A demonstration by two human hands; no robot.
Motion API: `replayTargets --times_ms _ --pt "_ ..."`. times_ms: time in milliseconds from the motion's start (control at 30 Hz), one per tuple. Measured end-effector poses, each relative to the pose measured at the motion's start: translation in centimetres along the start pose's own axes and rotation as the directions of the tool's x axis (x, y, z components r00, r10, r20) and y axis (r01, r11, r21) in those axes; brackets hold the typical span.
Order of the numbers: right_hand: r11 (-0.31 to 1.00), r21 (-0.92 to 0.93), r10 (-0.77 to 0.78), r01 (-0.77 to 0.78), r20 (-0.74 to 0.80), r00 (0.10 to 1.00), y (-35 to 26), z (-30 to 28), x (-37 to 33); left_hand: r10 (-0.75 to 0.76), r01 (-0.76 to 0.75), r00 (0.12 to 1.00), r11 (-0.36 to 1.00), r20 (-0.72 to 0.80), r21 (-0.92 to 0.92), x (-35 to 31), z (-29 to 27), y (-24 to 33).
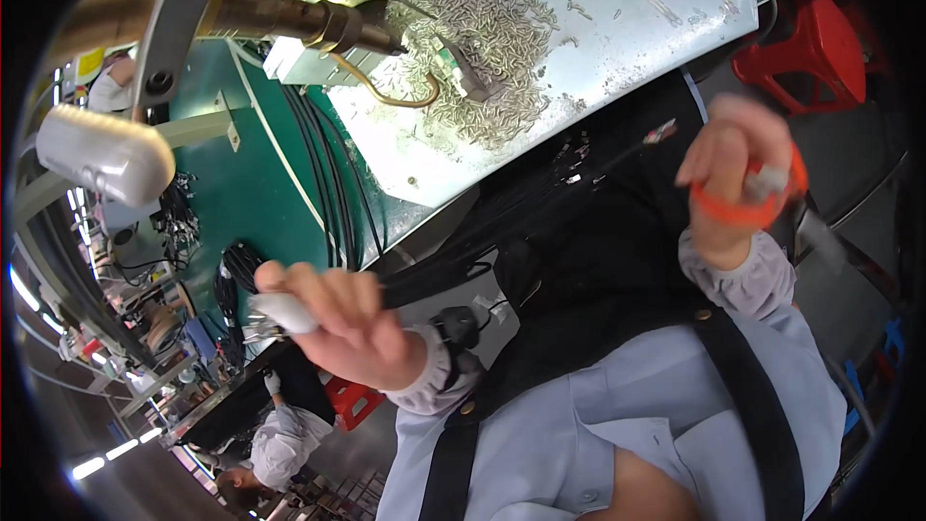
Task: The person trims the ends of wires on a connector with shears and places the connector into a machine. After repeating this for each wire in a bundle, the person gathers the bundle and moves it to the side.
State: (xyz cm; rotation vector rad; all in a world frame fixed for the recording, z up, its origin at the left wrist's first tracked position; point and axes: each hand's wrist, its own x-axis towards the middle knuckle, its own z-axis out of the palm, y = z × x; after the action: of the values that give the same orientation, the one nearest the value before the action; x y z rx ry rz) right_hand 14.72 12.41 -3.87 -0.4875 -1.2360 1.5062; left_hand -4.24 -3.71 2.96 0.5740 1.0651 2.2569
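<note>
My left hand [352,328] is raised at the lower left, fingers curled together. A white covering [285,313] wraps one fingertip. Small metal-tipped pieces [262,327] stick out at that fingertip; their kind is too small to tell. My right hand [730,174], smeared by motion, is raised at the right with its fingers curled in. Around it runs an orange loop [738,212], with a whitish bit [767,181] by the fingers. What the right fingers hold is unclear. Between the hands, a black apron [598,241] covers my lap, with small connector-like bits [576,177] on it.
A white work plate [617,58] ahead bears a heap of small metal pins [502,29]. Above it stands a machine with a brass-coloured rod [280,14]. Black cables [323,174] hang over a green table [256,203]. A red stool [810,58] stands right; another person [285,444] sits lower left.
</note>
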Motion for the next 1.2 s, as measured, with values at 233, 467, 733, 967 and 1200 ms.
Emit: replayTargets --times_ms 233,467,733,967,1200 --pt "0.938 -0.344 0.274 -0.024 0.700 0.659 0.0 8.1 -3.7 -0.144 0.103 0.984 0.938 0.101 0.330 -2.5 3.4 -0.3" --pt "0.928 -0.307 0.369 -0.208 0.694 0.619 -1.6 10.4 -4.4 -0.325 0.292 0.945 0.779 -0.041 0.556 -3.6 2.6 1.8" --pt "0.831 0.158 0.420 -0.533 0.450 0.788 -2.5 10.7 -4.3 -0.253 0.250 0.963 0.725 -0.089 0.642 -2.4 1.6 4.3" --pt "0.922 -0.344 0.357 -0.181 0.565 0.744 -3.4 9.9 -3.2 -0.153 0.189 0.982 0.810 -0.112 0.555 -2.5 2.5 3.0" --pt "0.970 -0.237 0.091 0.047 0.537 0.839 -3.5 8.3 -1.7 -0.234 0.215 0.972 0.925 0.024 0.313 -2.3 4.6 1.9"
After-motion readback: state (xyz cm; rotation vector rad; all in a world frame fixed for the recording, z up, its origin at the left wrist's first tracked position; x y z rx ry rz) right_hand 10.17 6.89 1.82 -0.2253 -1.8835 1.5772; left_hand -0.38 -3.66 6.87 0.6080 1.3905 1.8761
